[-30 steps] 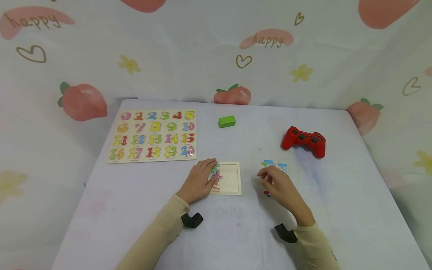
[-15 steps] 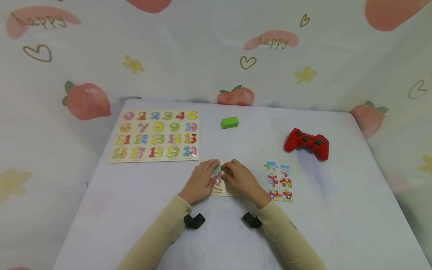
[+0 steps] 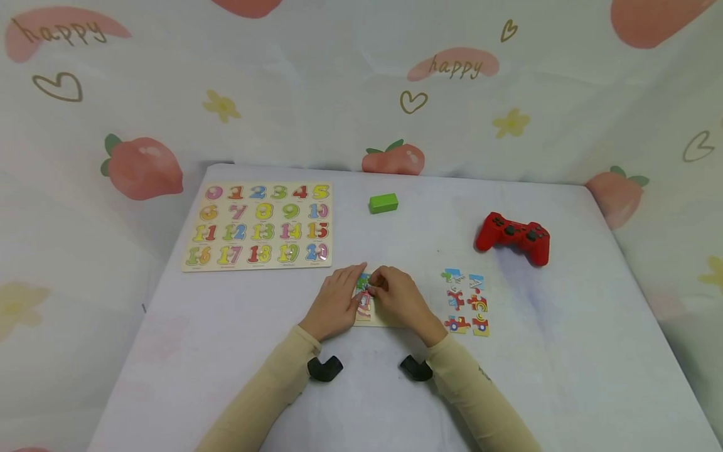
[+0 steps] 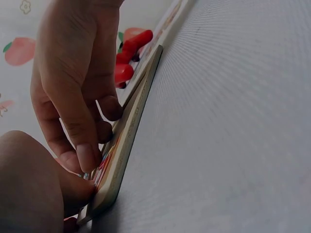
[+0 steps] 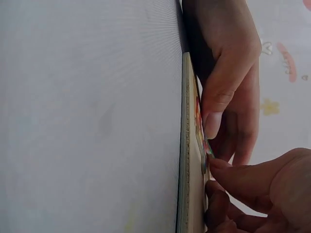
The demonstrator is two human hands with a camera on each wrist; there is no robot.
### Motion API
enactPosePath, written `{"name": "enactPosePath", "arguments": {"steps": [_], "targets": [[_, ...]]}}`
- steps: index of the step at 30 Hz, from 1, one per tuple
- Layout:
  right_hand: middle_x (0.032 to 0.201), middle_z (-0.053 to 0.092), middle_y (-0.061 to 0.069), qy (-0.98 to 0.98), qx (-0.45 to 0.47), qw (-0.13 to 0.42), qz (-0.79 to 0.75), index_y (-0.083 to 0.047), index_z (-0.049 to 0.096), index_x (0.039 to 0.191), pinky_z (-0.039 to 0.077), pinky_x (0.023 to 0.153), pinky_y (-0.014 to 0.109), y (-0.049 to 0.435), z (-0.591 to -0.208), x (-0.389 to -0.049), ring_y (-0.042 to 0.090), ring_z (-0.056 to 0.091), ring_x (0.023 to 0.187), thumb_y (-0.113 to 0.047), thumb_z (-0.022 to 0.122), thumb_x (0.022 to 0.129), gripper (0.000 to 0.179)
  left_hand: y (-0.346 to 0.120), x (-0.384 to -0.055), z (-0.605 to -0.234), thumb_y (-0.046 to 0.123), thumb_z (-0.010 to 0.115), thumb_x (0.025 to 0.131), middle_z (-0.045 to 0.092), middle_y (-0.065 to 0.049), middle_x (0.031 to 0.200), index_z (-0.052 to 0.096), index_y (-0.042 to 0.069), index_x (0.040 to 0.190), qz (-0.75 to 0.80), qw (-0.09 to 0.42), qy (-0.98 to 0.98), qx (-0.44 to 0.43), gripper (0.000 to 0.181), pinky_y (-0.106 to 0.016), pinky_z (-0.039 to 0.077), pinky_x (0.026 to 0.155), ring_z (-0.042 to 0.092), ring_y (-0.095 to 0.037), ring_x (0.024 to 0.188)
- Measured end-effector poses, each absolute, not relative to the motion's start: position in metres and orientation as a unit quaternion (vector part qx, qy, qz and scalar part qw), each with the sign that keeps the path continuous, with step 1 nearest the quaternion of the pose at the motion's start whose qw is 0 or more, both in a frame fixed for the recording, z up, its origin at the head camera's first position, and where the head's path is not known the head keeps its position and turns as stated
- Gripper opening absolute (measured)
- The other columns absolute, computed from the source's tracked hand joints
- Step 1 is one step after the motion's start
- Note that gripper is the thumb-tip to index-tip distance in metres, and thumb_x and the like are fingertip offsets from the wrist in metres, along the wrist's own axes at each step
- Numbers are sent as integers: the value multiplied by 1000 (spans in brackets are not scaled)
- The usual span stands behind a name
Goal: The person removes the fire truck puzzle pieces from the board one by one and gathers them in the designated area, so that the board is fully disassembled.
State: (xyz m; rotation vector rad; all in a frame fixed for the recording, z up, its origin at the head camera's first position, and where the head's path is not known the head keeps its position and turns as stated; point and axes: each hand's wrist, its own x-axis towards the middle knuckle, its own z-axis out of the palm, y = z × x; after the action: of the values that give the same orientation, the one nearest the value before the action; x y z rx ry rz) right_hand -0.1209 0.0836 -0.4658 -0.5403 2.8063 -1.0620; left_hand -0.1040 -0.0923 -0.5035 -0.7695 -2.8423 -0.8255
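Observation:
My left hand (image 3: 334, 301) rests over the left edge of a small wooden jigsaw tray (image 3: 383, 320), fingers extended and thumb on the picture pieces (image 3: 364, 307) inside it. My right hand (image 3: 402, 300) reaches over the tray from the right. Its thumb and forefinger pinch a small jigsaw piece (image 5: 210, 151) at the upper part of the picture, mostly hidden by the fingertips. In the right wrist view, the two thumbs come close together over the tray. Several loose jigsaw pieces (image 3: 479, 304), red and blue, lie in two columns right of the tray.
A wooden number board (image 3: 260, 223) with pegged numerals from 0 to 20 lies at the back left. A green block (image 3: 383, 203) sits near the back edge, and a red game controller (image 3: 512, 235) lies at the back right. A printed cloth hangs behind the table.
My right hand has moved left from the loose pieces to the tray, beside my left hand. Over the last half second it has shifted only slightly. My left hand has stayed on the tray.

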Motion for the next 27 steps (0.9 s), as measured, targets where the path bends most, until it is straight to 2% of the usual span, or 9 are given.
{"name": "enactPosePath", "arguments": {"steps": [4, 12, 18, 27], "targets": [[82, 64, 3, 916, -173, 48, -359, -7, 64, 91, 47, 66, 28, 83, -465, -122, 13, 55, 71, -8, 71, 85, 10, -93, -104, -503, 13, 53, 90, 47, -12, 140, 33, 6, 147, -272, 39, -929, -248, 61, -46, 39, 99, 42, -27, 129], [84, 66, 2, 922, -154, 62, -349, -8, 64, 92, 47, 66, 26, 94, -457, -123, 12, 54, 71, -12, 70, 87, 9, -94, -105, -505, 17, 50, 94, 46, -12, 141, 30, 6, 149, -269, 33, -930, -250, 59, -47, 38, 101, 41, -27, 129], [88, 66, 4, 930, -112, 69, -344, -8, 64, 95, 47, 63, 26, 126, -449, -121, 15, 55, 73, -13, 68, 89, 9, -93, -105, -505, 18, 51, 94, 47, -11, 140, 30, 7, 149, -265, 35, -932, -246, 60, -46, 38, 100, 41, -27, 129], [90, 68, 6, 940, -106, 58, -320, -5, 64, 98, 48, 64, 29, 183, -449, -130, 18, 59, 77, -11, 68, 88, 12, -93, -104, -503, 19, 50, 95, 47, -12, 140, 29, 7, 149, -262, 26, -933, -244, 60, -46, 37, 102, 41, -27, 130]]}}
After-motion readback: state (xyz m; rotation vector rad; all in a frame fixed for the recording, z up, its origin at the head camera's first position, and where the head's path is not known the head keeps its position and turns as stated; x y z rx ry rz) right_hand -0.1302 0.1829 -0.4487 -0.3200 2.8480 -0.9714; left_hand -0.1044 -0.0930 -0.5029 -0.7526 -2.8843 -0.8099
